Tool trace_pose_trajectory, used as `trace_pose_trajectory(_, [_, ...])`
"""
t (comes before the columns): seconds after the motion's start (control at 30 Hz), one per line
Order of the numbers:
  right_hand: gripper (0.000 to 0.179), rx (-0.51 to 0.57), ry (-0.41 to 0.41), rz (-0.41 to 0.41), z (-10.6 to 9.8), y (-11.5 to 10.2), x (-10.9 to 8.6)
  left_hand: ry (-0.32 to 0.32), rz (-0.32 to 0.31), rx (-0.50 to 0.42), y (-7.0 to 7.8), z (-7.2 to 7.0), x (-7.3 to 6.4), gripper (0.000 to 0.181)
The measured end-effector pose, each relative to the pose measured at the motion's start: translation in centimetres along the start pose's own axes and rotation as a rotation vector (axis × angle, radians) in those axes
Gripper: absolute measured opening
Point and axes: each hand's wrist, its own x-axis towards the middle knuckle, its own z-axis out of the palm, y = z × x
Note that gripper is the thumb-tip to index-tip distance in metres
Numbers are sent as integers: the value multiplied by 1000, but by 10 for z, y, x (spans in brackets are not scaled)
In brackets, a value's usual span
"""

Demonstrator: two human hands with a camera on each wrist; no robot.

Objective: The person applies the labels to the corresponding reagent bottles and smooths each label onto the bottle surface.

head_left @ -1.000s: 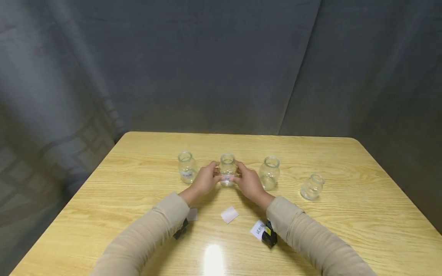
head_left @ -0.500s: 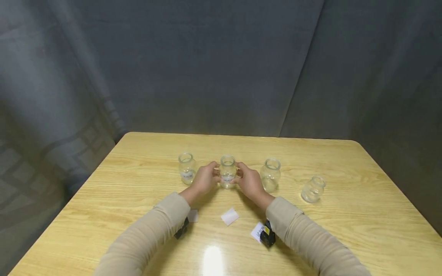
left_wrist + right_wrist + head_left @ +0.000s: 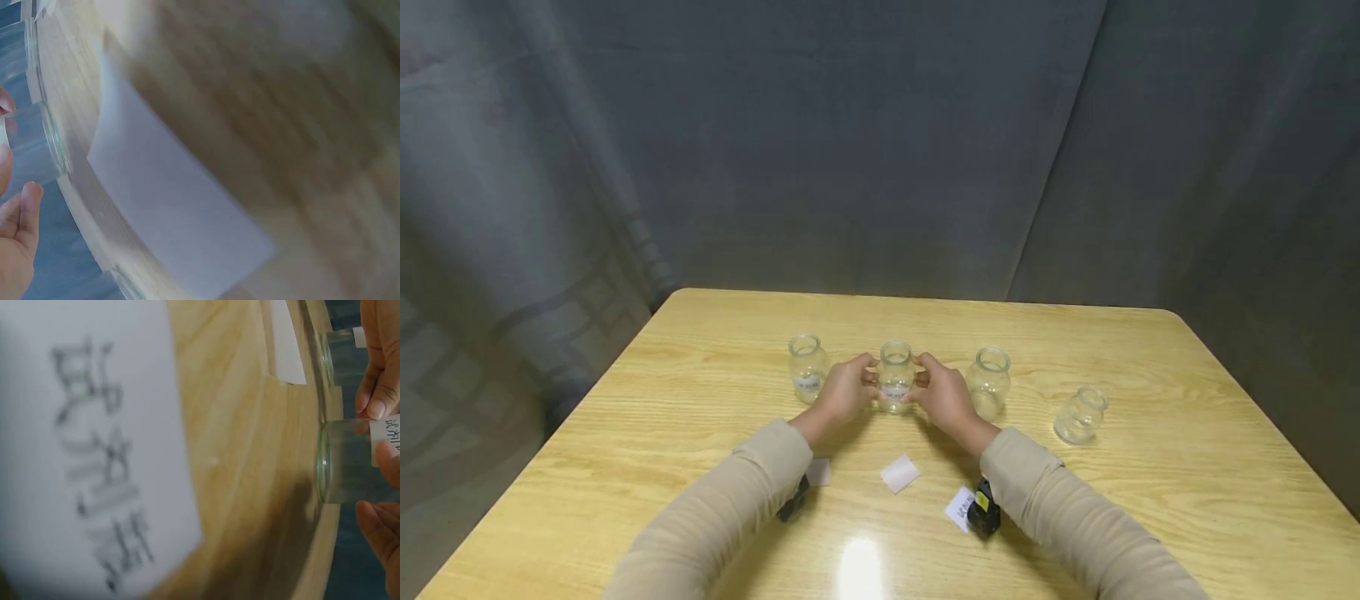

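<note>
Gripping upright glass jar (image 3: 896,371) between hands (image 3: 846,388) (image 3: 945,397), thumbs (image 3: 390,464) touching label (image 3: 382,432)

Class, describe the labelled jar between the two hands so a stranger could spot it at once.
On the wood-grain table, four clear jars form a loose row beyond the paper slips. Take the second jar from the left, with a white label. It alone is held between the left hand and right hand.

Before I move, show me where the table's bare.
Free: the table left of the leftmost jar and right of the rightmost jar. Crowded: centre, where the left hand and right hand hold a labelled jar behind a paper slip.
</note>
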Motion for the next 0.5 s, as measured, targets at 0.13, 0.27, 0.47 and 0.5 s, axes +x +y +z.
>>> trace_pose_trajectory(0.13, [52, 25, -34, 30, -1, 0, -2, -24, -23, -9, -1, -1, 0, 43])
trace_pose_trajectory(0.27, [54, 152, -43, 85, 0, 3, -6, -46, -59, -33, -1, -1, -1, 44])
trace_pose_trajectory(0.47, [53, 244, -46, 126, 0, 6, -4, -59, -90, -86, -1, -1, -3, 49])
trace_pose_trajectory(0.5, [53, 239, -45, 129, 0, 5, -3, -61, -95, -95, -2, -2, -3, 51])
